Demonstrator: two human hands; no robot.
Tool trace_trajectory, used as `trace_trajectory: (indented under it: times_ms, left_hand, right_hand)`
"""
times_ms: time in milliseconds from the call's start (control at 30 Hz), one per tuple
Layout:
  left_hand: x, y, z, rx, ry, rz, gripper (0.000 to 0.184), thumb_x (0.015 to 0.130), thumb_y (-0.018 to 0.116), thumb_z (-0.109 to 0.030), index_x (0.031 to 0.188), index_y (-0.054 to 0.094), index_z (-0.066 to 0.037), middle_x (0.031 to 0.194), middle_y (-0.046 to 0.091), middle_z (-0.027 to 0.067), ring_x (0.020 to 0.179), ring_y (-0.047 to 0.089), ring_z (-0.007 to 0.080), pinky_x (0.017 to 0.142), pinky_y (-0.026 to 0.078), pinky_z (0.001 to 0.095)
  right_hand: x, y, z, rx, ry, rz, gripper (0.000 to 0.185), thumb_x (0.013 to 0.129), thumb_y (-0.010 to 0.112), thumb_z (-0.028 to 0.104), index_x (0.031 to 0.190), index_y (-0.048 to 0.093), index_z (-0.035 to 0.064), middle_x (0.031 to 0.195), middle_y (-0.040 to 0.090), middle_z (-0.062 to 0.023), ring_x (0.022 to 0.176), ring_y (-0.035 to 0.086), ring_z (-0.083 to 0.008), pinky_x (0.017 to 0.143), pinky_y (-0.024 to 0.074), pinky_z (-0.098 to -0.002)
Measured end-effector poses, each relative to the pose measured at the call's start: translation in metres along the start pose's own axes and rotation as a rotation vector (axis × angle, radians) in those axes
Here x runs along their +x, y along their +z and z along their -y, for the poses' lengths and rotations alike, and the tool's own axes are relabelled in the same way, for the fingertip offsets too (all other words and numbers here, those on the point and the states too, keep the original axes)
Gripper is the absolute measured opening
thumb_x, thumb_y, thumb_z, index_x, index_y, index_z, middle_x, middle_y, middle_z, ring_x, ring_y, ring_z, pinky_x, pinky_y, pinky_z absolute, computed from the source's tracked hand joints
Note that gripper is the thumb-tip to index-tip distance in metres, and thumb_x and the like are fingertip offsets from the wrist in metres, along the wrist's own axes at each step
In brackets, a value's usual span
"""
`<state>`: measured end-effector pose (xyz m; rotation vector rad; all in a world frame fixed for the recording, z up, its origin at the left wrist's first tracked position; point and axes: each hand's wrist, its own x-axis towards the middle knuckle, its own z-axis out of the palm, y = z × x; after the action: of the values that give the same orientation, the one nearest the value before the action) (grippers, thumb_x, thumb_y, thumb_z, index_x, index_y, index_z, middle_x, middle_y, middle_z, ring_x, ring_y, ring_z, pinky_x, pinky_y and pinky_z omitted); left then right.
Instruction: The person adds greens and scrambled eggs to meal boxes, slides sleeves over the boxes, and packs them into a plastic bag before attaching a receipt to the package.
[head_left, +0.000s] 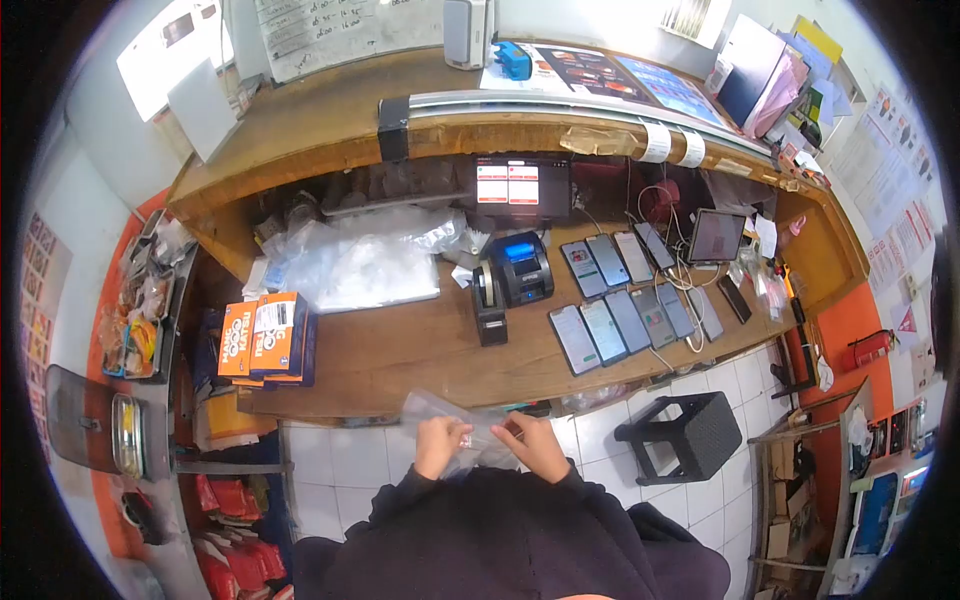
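Note:
A clear plastic bag (432, 404) is stretched between my two hands, just in front of the desk's near edge. My left hand (440, 444) pinches its left part, fingers closed on the film. On the other side, my right hand (533, 443) grips the bag with thumb and fingers together. The bag's lower part hangs close to my dark top. Beyond my hands, on the desk, lies a pile of clear plastic bags (370, 262). Two orange and blue boxes (262, 340) stand at the desk's left end.
Several phones (572, 340) lie in rows on the desk's right, with cables among them. A receipt printer (522, 270) and a tape dispenser (488, 308) stand mid-desk, before a lit screen (520, 187). A black stool (683, 440) stands on the tiled floor at right.

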<state>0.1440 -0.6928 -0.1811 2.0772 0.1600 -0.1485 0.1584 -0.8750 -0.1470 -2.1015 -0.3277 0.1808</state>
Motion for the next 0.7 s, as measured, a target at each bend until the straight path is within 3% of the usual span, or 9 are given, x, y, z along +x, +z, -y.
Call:
trace_trajectory:
  times_ms: [100, 133, 233, 433, 567, 700]
  left_hand:
    - [0.001, -0.007, -0.018, -0.138, -0.192, 0.013, 0.015, 0.079, 0.058, -0.010, 0.072, 0.065, 0.002, 0.057, 0.061, 0.0084, 0.052, 0.057, 0.0090, 0.048, 0.045, 0.0254]
    - [0.002, -0.008, -0.019, -0.117, -0.145, 0.049, 0.016, 0.081, 0.057, -0.011, 0.075, 0.065, 0.001, 0.063, 0.064, 0.0059, 0.054, 0.056, 0.0087, 0.051, 0.045, 0.0237]
    - [0.009, 0.009, -0.010, -0.601, 0.039, 0.035, 0.022, 0.081, 0.059, -0.018, 0.078, 0.064, 0.003, 0.068, 0.064, 0.0063, 0.061, 0.058, 0.0080, 0.054, 0.046, 0.0212]
    - [0.013, -0.005, -0.035, -0.563, -0.014, 0.125, 0.017, 0.078, 0.059, -0.006, 0.088, 0.062, 0.007, 0.079, 0.064, 0.0109, 0.074, 0.059, 0.0126, 0.066, 0.047, 0.0232]
    - [0.012, -0.024, -0.044, -0.846, -0.074, 0.172, 0.018, 0.078, 0.061, -0.008, 0.087, 0.060, 0.007, 0.081, 0.062, 0.0085, 0.073, 0.057, 0.0119, 0.064, 0.045, 0.0231]
    - [0.005, -0.040, -0.034, -1.131, -0.194, 0.206, 0.019, 0.078, 0.063, -0.014, 0.086, 0.059, 0.002, 0.077, 0.058, 0.0036, 0.069, 0.053, 0.0099, 0.063, 0.042, 0.0224]
  right_hand:
    - [-0.003, 0.000, -0.004, -0.004, -0.015, 0.003, 0.026, 0.080, 0.061, 0.022, 0.076, 0.056, -0.0029, 0.065, 0.061, -0.0136, 0.059, 0.062, -0.0218, 0.054, 0.0473, -0.0289]
    - [-0.003, -0.002, -0.001, 0.020, -0.009, 0.023, 0.024, 0.080, 0.060, 0.021, 0.077, 0.056, -0.0025, 0.065, 0.061, -0.0134, 0.059, 0.061, -0.0220, 0.056, 0.0472, -0.0283]
    - [-0.001, 0.001, 0.004, 0.086, -0.012, -0.037, 0.032, 0.078, 0.062, 0.028, 0.073, 0.056, -0.0021, 0.065, 0.058, -0.0178, 0.058, 0.058, -0.0288, 0.054, 0.0444, -0.0347]
    - [0.021, -0.009, 0.036, -0.010, -0.093, 0.010, 0.039, 0.072, 0.067, 0.035, 0.072, 0.057, -0.0020, 0.060, 0.057, -0.0163, 0.054, 0.058, -0.0283, 0.052, 0.0438, -0.0345]
    - [0.044, 0.000, 0.049, -0.178, -0.127, 0.105, 0.046, 0.068, 0.069, 0.043, 0.068, 0.058, -0.0021, 0.056, 0.055, -0.0162, 0.050, 0.057, -0.0274, 0.050, 0.0432, -0.0339]
    - [0.064, 0.019, 0.064, -0.095, -0.117, 0.289, 0.045, 0.065, 0.071, 0.041, 0.064, 0.059, -0.0023, 0.052, 0.053, -0.0152, 0.045, 0.052, -0.0286, 0.048, 0.0409, -0.0327]
